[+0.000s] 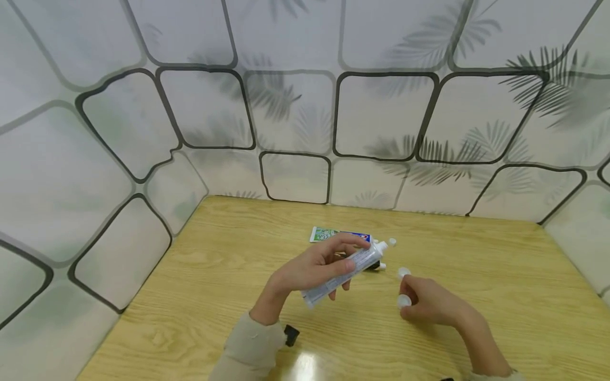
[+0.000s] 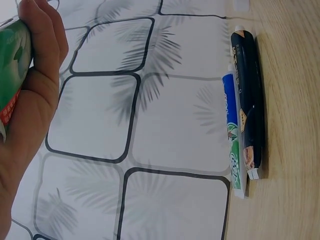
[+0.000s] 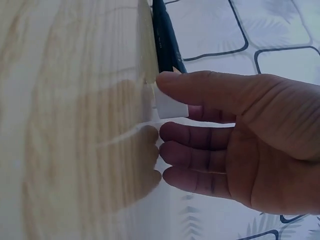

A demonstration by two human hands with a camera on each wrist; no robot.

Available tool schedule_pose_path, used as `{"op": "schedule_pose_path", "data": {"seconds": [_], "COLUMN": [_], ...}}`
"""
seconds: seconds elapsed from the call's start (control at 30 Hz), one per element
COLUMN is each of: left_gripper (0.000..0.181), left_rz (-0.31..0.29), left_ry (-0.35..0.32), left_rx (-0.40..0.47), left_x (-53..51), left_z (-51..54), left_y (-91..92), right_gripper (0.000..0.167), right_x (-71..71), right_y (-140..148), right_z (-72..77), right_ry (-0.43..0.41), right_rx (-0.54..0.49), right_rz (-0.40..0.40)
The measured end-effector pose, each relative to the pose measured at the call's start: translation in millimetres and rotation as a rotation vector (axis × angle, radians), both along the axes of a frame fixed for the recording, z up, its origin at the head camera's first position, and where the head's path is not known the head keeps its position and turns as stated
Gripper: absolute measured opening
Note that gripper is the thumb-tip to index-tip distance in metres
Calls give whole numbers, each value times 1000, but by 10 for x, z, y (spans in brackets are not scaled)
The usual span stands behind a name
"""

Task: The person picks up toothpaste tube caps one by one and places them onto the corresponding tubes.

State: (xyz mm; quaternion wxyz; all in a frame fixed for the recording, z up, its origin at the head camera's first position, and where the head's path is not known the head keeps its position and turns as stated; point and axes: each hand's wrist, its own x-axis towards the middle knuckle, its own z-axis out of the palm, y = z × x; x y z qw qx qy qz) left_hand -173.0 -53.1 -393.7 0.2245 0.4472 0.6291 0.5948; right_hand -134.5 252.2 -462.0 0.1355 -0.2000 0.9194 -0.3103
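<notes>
My left hand (image 1: 316,267) grips a toothpaste tube (image 1: 364,258) above the table, its white nozzle end tilted up to the right. From the left wrist view, the held tube (image 2: 12,65) shows a green side with a red patch. Low over the table, my right hand (image 1: 433,301) pinches a white cap (image 1: 404,301) between thumb and forefinger; this cap (image 3: 172,104) also shows in the right wrist view. Another white cap (image 1: 404,272) sits just beyond the right fingers. A third, smaller white cap (image 1: 393,242) lies farther back.
Behind the left hand lie a green and blue toothpaste tube (image 1: 326,234) and a black tube (image 1: 373,265), both partly hidden in the head view. Side by side, the black tube (image 2: 247,100) and blue-green tube (image 2: 231,135) show fully from the left wrist. Patterned walls enclose the wooden table (image 1: 214,254).
</notes>
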Motion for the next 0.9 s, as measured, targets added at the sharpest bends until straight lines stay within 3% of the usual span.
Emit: {"op": "schedule_pose_path", "data": {"seconds": [0.2, 0.43, 0.63, 0.9], "left_gripper": [42, 41, 41, 41], "left_rz": [0, -13, -50, -52], "left_ry": [-5, -22, -21, 8], "left_rx": [17, 32, 53, 36], "left_x": [-5, -8, -14, -5], "left_z": [6, 13, 14, 16], "left_y": [1, 6, -1, -39], "right_gripper": [27, 27, 29, 36], "right_x": [29, 139, 216, 319], "right_y": [-16, -117, -202, -277], "right_z": [109, 333, 473, 648], "right_ry": [38, 277, 427, 546], "right_rx": [-125, -187, -233, -263], "right_rz": [-70, -153, -150, -143]}}
